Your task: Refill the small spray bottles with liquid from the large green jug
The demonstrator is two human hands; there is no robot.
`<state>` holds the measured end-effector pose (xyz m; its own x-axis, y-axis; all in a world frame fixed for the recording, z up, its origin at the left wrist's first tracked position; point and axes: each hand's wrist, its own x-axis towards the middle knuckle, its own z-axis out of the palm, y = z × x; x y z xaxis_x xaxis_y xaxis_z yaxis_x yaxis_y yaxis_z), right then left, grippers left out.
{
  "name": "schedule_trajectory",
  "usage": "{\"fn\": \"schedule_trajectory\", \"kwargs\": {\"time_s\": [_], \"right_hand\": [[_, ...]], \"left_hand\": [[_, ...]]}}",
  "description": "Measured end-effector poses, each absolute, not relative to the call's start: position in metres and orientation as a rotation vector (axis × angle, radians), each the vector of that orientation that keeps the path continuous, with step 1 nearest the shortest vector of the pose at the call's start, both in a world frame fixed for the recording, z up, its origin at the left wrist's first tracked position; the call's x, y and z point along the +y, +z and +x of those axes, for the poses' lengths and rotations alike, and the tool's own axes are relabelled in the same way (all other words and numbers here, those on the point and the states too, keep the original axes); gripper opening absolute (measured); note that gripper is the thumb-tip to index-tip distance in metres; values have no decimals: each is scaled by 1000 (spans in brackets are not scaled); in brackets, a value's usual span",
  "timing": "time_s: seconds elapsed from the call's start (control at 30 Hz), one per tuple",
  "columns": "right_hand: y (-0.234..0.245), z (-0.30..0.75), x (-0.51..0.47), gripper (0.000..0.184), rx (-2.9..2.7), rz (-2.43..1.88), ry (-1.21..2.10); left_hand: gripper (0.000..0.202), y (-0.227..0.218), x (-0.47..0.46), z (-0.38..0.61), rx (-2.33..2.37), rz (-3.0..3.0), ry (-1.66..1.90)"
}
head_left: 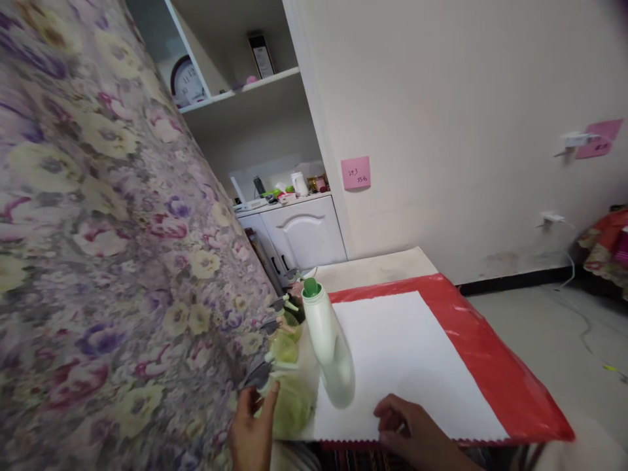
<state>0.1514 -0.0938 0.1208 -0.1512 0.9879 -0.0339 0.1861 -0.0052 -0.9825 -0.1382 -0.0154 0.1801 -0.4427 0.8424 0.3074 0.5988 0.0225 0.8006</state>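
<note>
Two hands low in frame. At 7 o'clock, left hand [251, 428]: fingers [271, 396] stretched up, half open, tips against a pale green bag [293, 405] and a grey clip [258, 374]; can't tell if they pinch either. At 5 o'clock, right hand [409, 428]: palm down, fingers [387, 413] bent, tips resting on the white sheet [407, 340], nothing held.

The sheet lies on a red cover [495, 366] over the surface, red showing along its 12 and 3 o'clock sides. A white bottle [330, 353] with a green cap [310, 286] stands at the sheet's 9 o'clock edge, just beyond the hands and between them, leaning in view, the bag against its 8 o'clock side. More clips [279, 304] sit at 11 o'clock of the bottle.

Floral fabric [98, 229] fills the whole 9 o'clock side.

Farther out at 12 o'clock: a white cabinet [307, 232] with small items on top, and a shelf above it with a clock [186, 82]. A pink note [356, 173] is on the wall at 1 o'clock of the cabinet. Floor [540, 327] at 3 o'clock.
</note>
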Motion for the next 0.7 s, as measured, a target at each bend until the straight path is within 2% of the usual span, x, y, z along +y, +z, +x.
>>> {"fn": "schedule_trajectory", "kwargs": {"time_s": [0.13, 0.2, 0.4, 0.57, 0.7], "right_hand": [[125, 138, -99, 74, -1539, -1161, 1233], [126, 131, -100, 88, -1572, -1033, 1195], [131, 130, -106, 87, -1380, -821, 1302], [146, 152, -116, 89, -1250, -639, 1445], [148, 172, -121, 94, -1280, -616, 1521]], "left_hand": [[49, 191, -63, -93, 1878, 1502, 1328], [47, 187, -78, -66, 1831, 1500, 1341], [41, 177, -91, -4, 1581, 1427, 1325], [49, 182, -91, 6, 1099, 1126, 1109], [50, 179, -91, 1, 949, 908, 940]]}}
